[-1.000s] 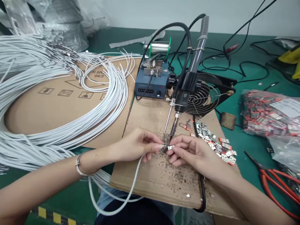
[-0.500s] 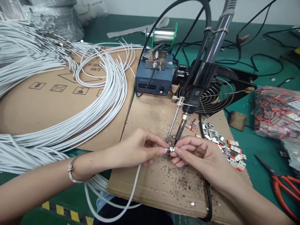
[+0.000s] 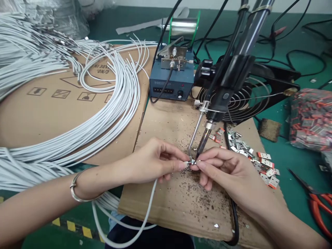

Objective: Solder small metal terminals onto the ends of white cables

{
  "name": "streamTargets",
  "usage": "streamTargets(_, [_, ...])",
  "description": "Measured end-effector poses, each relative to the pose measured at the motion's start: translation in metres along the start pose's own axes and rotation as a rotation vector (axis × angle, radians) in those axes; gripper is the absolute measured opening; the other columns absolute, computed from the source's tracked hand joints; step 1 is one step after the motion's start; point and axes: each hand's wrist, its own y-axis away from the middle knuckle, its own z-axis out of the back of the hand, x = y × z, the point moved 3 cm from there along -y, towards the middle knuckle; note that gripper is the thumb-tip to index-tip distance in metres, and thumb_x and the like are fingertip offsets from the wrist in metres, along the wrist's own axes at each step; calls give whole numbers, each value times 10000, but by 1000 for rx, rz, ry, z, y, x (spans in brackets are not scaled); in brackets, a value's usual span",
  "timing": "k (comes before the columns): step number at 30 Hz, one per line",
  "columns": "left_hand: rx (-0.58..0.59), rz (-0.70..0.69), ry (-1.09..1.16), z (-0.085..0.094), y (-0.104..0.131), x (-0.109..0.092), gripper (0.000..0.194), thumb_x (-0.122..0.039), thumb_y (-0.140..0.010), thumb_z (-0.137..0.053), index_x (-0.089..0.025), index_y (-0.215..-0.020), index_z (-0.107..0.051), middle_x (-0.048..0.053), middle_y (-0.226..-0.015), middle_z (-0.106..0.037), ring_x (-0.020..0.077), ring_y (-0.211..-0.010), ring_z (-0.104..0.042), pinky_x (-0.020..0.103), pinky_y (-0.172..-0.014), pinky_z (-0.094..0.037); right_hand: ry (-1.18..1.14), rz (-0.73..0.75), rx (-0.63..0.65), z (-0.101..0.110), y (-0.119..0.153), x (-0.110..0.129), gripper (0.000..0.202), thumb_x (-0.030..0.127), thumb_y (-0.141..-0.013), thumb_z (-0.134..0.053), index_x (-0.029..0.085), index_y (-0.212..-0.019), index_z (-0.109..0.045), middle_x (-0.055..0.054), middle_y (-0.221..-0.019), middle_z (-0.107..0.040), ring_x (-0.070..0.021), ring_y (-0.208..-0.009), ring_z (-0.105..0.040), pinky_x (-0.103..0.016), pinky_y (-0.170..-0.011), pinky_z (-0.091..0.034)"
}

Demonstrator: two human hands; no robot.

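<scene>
White cable [image 3: 149, 204] pinched in left hand [image 3: 153, 162], metal connector [image 3: 193, 162] in right hand [image 3: 229, 170]; connector brought closer under iron tip [image 3: 198, 152], inside cardboard [image 3: 166, 207] near edge.

1 head-worn camera looks forward and down, close above the work.

The hands [image 3: 192, 167] pinch a metal connector [image 3: 193, 162] beneath the soldering iron [image 3: 203, 141].

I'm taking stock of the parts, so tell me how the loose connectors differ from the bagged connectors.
The loose connectors lie uncovered; the bagged connectors are inside clear plastic. The loose connectors are mostly on cardboard, near the right hand; the bagged connectors are farther off, over the green tabletop. Both show silvery metal and orange-red parts.
</scene>
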Motion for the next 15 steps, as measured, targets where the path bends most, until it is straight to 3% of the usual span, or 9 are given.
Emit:
streamTargets(7, [11,1,12,-2,3,-2,55,-101,-747,-630,-114,-721,-677,-81,-401,-500,41,-347,-443,137,-365,-378,-19,-22,13,4,2,-2,80,271,-743,-727,199,-743,-691,4,-562,-667,-68,-388,-572,-113,-357,-479])
streamTargets(15, [2,0,30,-1,1,-2,66,-103,-745,-629,-119,-705,-679,-78,-398,-506,44,-340,-442,140,-357,-377,25,-26,-30,5,0,-1,125,311,-712,-739,196,-730,-695,-42,-632,-705,-67,-360,-534,-120,-305,-422])
